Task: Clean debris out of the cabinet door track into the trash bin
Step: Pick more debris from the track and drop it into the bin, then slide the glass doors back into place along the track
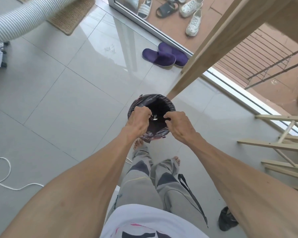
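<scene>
A small trash bin point(155, 99) with a black plastic liner stands on the grey tile floor just ahead of my bare feet. Both hands hover over its opening. My left hand point(138, 121) is over the bin's left rim with thumb and fingers pinched together. Small pale bits of debris point(154, 118) show at its fingertips, above the dark inside of the bin. My right hand point(177, 126) is over the right rim, fingers curled inward towards the thumb, with nothing visible in it. No cabinet door track can be made out.
A slanted wooden beam point(201, 55) rises right behind the bin. Wooden slat frames point(280, 145) lie at the right. Purple slippers point(163, 56) sit by the sliding door's floor rail point(234, 87). A white ribbed hose point(19, 19) is at the top left, a white cord point(2, 170) at the left.
</scene>
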